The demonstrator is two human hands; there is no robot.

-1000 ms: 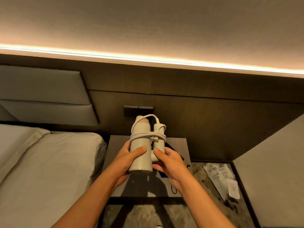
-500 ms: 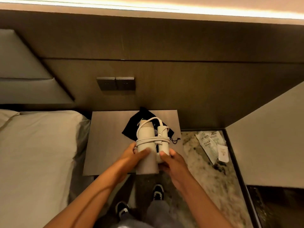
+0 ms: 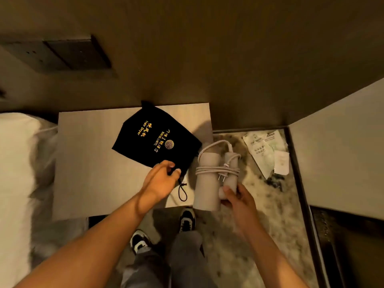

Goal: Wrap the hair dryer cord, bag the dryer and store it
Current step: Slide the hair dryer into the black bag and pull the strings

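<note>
The folded beige hair dryer (image 3: 207, 183) has its cord (image 3: 218, 169) wound around barrel and handle, with the plug prongs showing at the front. My right hand (image 3: 236, 198) grips the dryer's handle end and holds it upright over the nightstand's right edge. A black drawstring bag (image 3: 158, 140) with gold "Hair Dryer" lettering lies flat on the nightstand (image 3: 87, 159). My left hand (image 3: 160, 181) pinches the bag's near corner, by the drawstring loop (image 3: 182, 192).
A white bed (image 3: 16, 173) borders the nightstand on the left. A marble surface (image 3: 259, 204) to the right holds paper packets (image 3: 268, 152). A dark wall panel with a switch plate (image 3: 62, 55) rises behind. My shoes (image 3: 187, 219) stand below.
My left hand has let go of the dryer and taken the bag's corner. The right hand alone now holds the dryer, shifted right. The view has tilted further down.
</note>
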